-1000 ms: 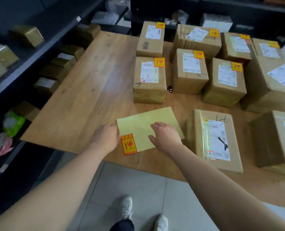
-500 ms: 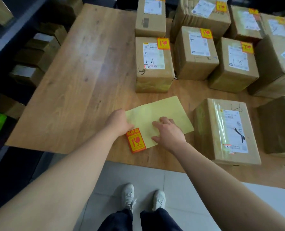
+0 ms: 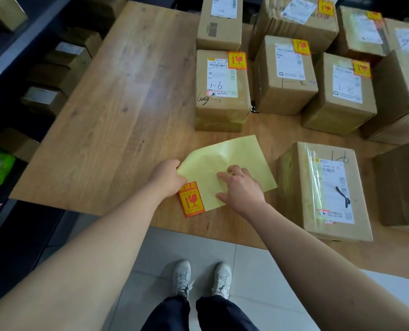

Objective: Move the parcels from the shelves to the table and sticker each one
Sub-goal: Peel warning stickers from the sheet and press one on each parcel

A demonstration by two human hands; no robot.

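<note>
On the table [image 3: 127,103], left hand [image 3: 168,177] grips the yellow sheet [image 3: 236,154] (fingers curled round its edge); right hand [image 3: 240,191] presses it.

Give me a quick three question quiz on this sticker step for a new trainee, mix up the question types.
1. True or false: the right hand rests on the yellow backing sheet.
2. Which hand grips that sheet's edge? A left hand, B right hand, C neither.
3. One fragile sticker sits on the sheet. Does the taped parcel right of it show one on top?
Key: 1 true; 2 A; 3 no, none visible.
</note>
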